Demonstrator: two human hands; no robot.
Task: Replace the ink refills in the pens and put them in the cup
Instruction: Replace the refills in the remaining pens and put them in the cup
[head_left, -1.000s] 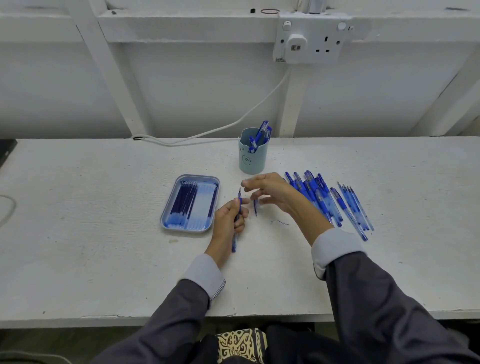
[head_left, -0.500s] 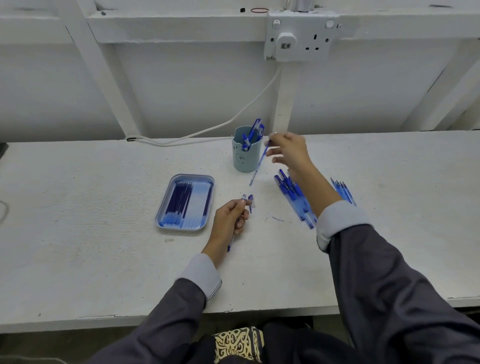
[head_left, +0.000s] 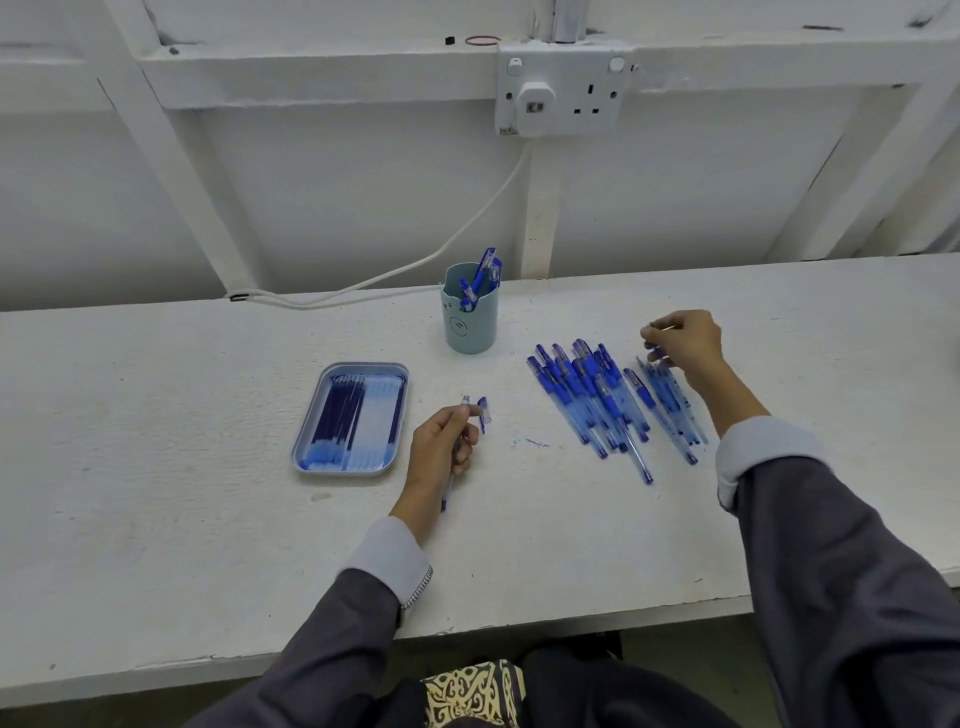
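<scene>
Pen (head_left: 445, 496) gripped in curled left hand (head_left: 441, 447), open end up; thin rod (head_left: 664, 327) pinched by right hand (head_left: 688, 340) above loose pens (head_left: 592, 395); cup (head_left: 470, 325) emblem round, too small for reading.

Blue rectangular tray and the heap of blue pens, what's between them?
Head view: the left hand gripping a clear blue pen, then a blue ink smudge.

The person wears a dark grey top with long sleeves. The left sleeve (head_left: 311, 649) is at 7 o'clock and the right sleeve (head_left: 841, 597) at 4 o'clock. Each ends in a pale grey cuff. The left cuff (head_left: 387, 558) has a thin line of dark stitches on its edge. The right cuff (head_left: 763, 452) looks plain. The left hand (head_left: 441, 447) and right hand (head_left: 685, 343) are bare. At 6 o'clock is a black cloth (head_left: 475, 693) with curly gold shapes.
</scene>
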